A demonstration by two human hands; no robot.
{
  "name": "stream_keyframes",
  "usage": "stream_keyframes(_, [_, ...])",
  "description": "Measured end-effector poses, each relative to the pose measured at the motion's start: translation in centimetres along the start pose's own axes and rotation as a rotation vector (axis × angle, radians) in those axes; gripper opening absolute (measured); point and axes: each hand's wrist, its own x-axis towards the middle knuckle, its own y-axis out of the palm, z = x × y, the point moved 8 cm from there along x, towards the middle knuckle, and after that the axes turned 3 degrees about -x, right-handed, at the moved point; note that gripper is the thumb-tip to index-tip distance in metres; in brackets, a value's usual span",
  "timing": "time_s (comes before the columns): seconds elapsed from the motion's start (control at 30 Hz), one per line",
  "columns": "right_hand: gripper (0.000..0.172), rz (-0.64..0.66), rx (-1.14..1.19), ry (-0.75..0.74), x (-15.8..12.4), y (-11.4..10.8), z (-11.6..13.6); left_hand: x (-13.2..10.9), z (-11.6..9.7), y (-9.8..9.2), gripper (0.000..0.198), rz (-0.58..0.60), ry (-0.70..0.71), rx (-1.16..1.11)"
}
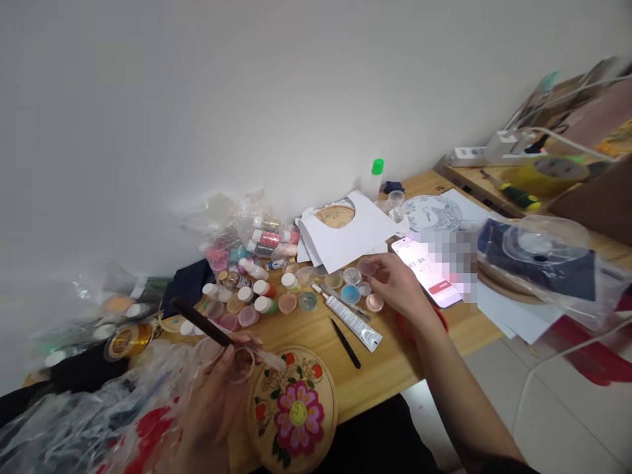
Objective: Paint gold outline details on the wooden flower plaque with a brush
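Note:
My left hand (217, 388) is closed around a small clear cup (241, 366) with brown stuff inside. A dark-handled tool (200, 321) and a pale translucent stick (271, 359) are also held there, blurred by motion. Just right of it rests a round wooden board (328, 401) decorated with a pink flower (299, 415). My right hand (397, 283) reaches among the small cups, thumb and fingertips closed at the edge of a clear round lid (366, 266). Close to it are a blue-filled cup (350, 293) and a pale pink one (374, 302).
Black tweezers (345, 343) and a white tube (353, 322) lie mid-table. Small paint bottles (264, 304) and glitter jars (269, 238) crowd the back left. A lit phone (427, 271) lies beyond my right hand. Plastic bags (123, 395) fill the front left.

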Motion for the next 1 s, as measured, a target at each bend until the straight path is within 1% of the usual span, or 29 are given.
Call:
stream_keyframes(0.1, [0.017,-0.023,-0.023,-0.018,0.1,-0.3,0.2,0.2,0.1,-0.1,0.036,-0.004,0.012,-0.002])
stream_keyframes(0.17, [0.013,-0.060,-0.019,-0.039,0.2,-0.4,0.2,0.2,0.1,-0.2,0.035,0.009,0.014,-0.004])
stream_keyframes(0.23, [0.010,-0.137,0.017,-0.069,0.3,-0.9,0.1,0.2,0.1,-0.3,0.033,0.023,0.018,-0.011])
stream_keyframes(0.3, [0.007,-0.250,0.088,-0.087,0.0,-1.9,0.2,0.1,0.2,-0.3,0.031,0.029,0.008,-0.027])
stream_keyframes(0.37, [0.010,-0.346,0.166,-0.111,-0.8,-2.9,0.8,0.0,0.4,-0.1,0.028,0.030,-0.017,-0.051])
stream_keyframes(0.4, [0.012,-0.376,0.194,-0.147,-1.4,-3.3,1.6,0.0,0.5,0.1,0.025,0.036,-0.029,-0.065])
stream_keyframes(0.47, [0.011,-0.284,0.197,-0.300,-3.0,-2.8,4.7,-0.2,0.5,0.7,0.021,0.046,-0.038,-0.099])
stream_keyframes(0.5, [0.011,-0.181,0.176,-0.392,-4.0,-1.8,6.6,-0.3,0.6,1.2,0.020,0.059,-0.058,-0.119])
stream_keyframes(0.53, [0.012,-0.045,0.132,-0.504,-5.2,-0.3,8.6,-0.4,0.6,1.4,0.019,0.051,-0.060,-0.157])
stream_keyframes(0.57, [0.017,0.043,0.109,-0.609,-6.7,0.9,10.5,-0.4,0.6,1.7,0.019,0.047,-0.062,-0.188])
stream_keyframes(0.6, [0.027,0.107,0.099,-0.699,-8.2,2.1,12.1,-0.4,0.6,2.0,0.019,0.055,-0.065,-0.210])
stream_keyframes(0.63, [0.038,0.151,0.096,-0.760,-9.5,3.3,13.3,-0.4,0.6,2.4,0.019,0.086,-0.069,-0.229])
stream_keyframes(0.67, [0.045,0.179,0.096,-0.790,-10.6,4.4,14.2,-0.5,0.7,2.7,0.019,0.118,-0.070,-0.241])
stream_keyframes(0.73, [0.048,0.151,0.132,-0.796,-11.9,5.8,15.2,-0.6,0.8,3.1,0.021,0.172,-0.071,-0.273])
stream_keyframes(0.83, [0.042,0.088,0.215,-0.752,-12.6,6.8,15.5,-1.1,1.2,3.0,0.029,0.203,-0.079,-0.274])
stream_keyframes(0.93, [0.043,-0.008,0.220,-0.778,-12.8,6.2,15.4,-1.6,1.3,2.6,0.032,0.206,-0.075,-0.275])
stream_keyframes(1.0, [0.044,-0.120,0.176,-0.773,-12.3,4.8,14.9,-1.8,1.4,2.4,0.030,0.212,-0.075,-0.267])
